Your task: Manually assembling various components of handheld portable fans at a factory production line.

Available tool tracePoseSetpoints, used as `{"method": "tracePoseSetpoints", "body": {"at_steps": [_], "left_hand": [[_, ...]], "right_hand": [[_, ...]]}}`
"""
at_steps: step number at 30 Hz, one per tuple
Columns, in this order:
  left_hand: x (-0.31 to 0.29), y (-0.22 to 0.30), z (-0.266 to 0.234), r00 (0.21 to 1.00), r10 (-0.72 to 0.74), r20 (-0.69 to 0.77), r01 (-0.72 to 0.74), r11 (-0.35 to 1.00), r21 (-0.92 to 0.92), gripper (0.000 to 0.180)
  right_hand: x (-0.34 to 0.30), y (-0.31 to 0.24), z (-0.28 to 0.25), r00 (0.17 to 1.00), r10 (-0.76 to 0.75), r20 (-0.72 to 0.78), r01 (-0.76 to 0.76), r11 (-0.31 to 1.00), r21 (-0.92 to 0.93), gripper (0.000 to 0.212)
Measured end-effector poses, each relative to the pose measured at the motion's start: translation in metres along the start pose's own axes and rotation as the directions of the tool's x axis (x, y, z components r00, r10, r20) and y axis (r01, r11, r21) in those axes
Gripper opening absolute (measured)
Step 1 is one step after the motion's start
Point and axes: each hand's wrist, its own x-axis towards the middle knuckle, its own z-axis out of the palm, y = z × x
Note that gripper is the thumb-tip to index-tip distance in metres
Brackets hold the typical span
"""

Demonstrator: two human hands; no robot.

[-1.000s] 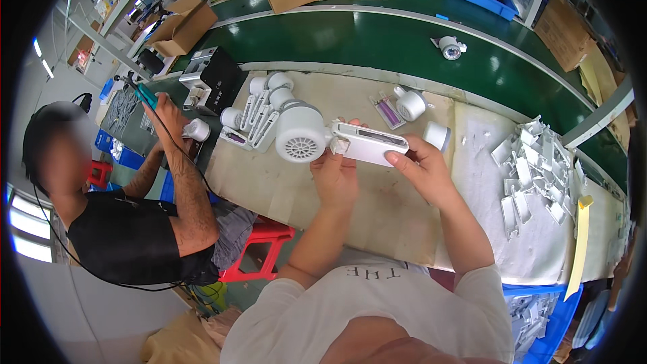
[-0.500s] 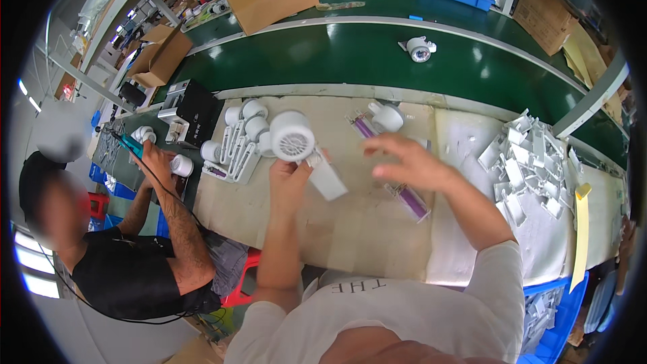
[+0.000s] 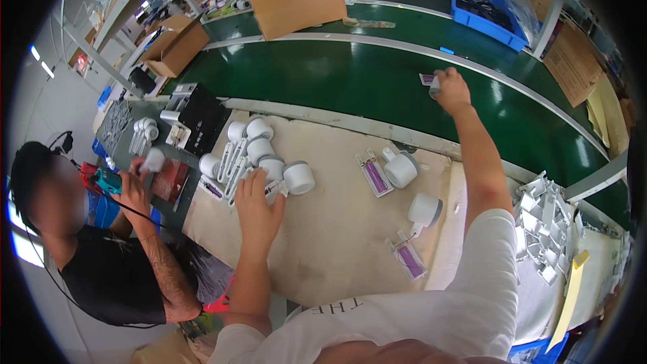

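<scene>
Reaching out over the green conveyor belt [image 3: 337, 74], the person's right hand [image 3: 450, 89] has its grip closed round a small white and purple unit [image 3: 429, 81], which sits low against the belt's far half; I cannot tell whether it touches the belt. The left hand [image 3: 258, 205] lies palm down on the beige surface [image 3: 337, 243] on the near side of the belt, fingers spread and holding nothing, its fingertips touching a cluster of white cylindrical units [image 3: 259, 155] laid side by side. One of them, a white unit with a grey ring [image 3: 298, 178], lies just beside the thumb.

Further along the surface, near the belt's edge, another white unit [image 3: 402, 168] lies beside a flat purple-faced part [image 3: 375, 176], and nearer the person a third white unit [image 3: 425, 210] lies next to a second purple-faced part [image 3: 409, 259]. A heap of white plastic trays [image 3: 549, 222] sits at the surface's right end. At the cluster's far side stands a black box [image 3: 199, 116]. Beyond that, a co-worker in a black shirt [image 3: 108, 283] holds a teal power tool [image 3: 106, 180] to a white piece [image 3: 154, 160]. Brown cardboard boxes [image 3: 296, 0] stand on the belt's far side, with a blue crate [image 3: 492, 17] close by.
</scene>
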Motion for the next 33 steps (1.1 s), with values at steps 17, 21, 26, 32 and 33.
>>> {"method": "tracePoseSetpoints", "body": {"at_steps": [17, 21, 26, 32, 33], "left_hand": [[-0.035, 0.093, 0.006, 0.947, 0.239, 0.213, 0.097, 0.419, -0.903, 0.096], [-0.068, 0.107, 0.012, 0.891, 0.075, 0.447, 0.452, -0.078, -0.888, 0.078], [-0.076, 0.095, 0.019, 0.586, 0.56, 0.586, 0.788, -0.226, -0.572, 0.056], [-0.08, 0.1, 0.011, 0.65, 0.339, 0.68, 0.758, -0.349, -0.55, 0.032], [-0.08, 0.098, 0.013, 0.655, 0.35, 0.669, 0.755, -0.338, -0.562, 0.032]], "right_hand": [[-0.213, -0.118, -0.173, 0.96, -0.243, -0.138, 0.14, -0.012, 0.99, 0.065], [-0.238, -0.133, -0.163, 0.977, -0.194, 0.092, -0.129, -0.185, 0.974, 0.071], [-0.256, -0.116, -0.138, 0.964, -0.127, 0.232, -0.264, -0.406, 0.875, 0.057], [-0.287, -0.084, -0.146, 0.981, 0.067, 0.184, -0.166, -0.217, 0.962, 0.063], [-0.294, -0.079, -0.144, 0.976, 0.103, 0.193, -0.177, -0.145, 0.973, 0.06]]}}
